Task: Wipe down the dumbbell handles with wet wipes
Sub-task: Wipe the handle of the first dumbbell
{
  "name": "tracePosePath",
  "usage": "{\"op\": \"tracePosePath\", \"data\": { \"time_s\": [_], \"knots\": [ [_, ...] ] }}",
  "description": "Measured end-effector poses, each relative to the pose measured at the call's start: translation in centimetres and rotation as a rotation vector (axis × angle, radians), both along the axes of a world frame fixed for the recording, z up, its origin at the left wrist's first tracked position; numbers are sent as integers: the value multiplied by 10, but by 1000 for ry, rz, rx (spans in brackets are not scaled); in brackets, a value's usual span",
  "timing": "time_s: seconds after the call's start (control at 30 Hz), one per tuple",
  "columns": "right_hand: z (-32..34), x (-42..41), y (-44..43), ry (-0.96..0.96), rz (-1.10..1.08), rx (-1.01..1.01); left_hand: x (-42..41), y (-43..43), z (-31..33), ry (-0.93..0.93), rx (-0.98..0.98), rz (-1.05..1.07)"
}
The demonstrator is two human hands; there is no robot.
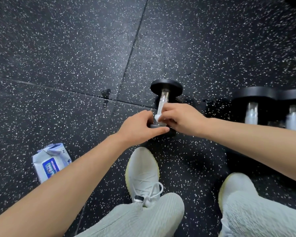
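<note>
Pointing away, dumbbell (163, 100); R hand (183, 119) pinches wipe (157, 117).

3 dumbbells: center dumbbell (164, 100), plus right-side pair (251, 113) (294, 117) side by side. 1 wipe (157, 117), loose, at center. 1 pack of wet wipes (50, 161), near left. 2 hands: left hand (138, 129), right hand (181, 118). 2 white shoes (143, 171) (236, 183), near edge.
</note>
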State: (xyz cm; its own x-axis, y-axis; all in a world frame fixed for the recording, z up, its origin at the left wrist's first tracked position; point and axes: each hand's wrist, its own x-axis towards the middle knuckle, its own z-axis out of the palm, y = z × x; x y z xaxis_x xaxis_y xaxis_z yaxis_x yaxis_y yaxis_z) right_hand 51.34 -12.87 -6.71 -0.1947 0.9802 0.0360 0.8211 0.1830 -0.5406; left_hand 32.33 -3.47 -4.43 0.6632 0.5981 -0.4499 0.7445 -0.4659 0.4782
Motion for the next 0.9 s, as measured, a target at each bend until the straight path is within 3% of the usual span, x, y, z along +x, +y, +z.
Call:
{"op": "tracePosePath", "data": {
  "time_s": [0.23, 0.43, 0.63, 0.9],
  "knots": [
    [-4, 9, 40, -137, -362, 97, 0, 1, 3, 17, 16, -9],
    [-5, -8, 12, -219, -81, 59, -2, -1, 5, -1, 6, -42],
    [-8, 3, 51, -352, -277, 38, -2, -2, 1, 20, 24, -72],
    [-9, -4, 24, -317, -48, 64, -3, -3, 0, 9, -36, -48]
  ]
}}
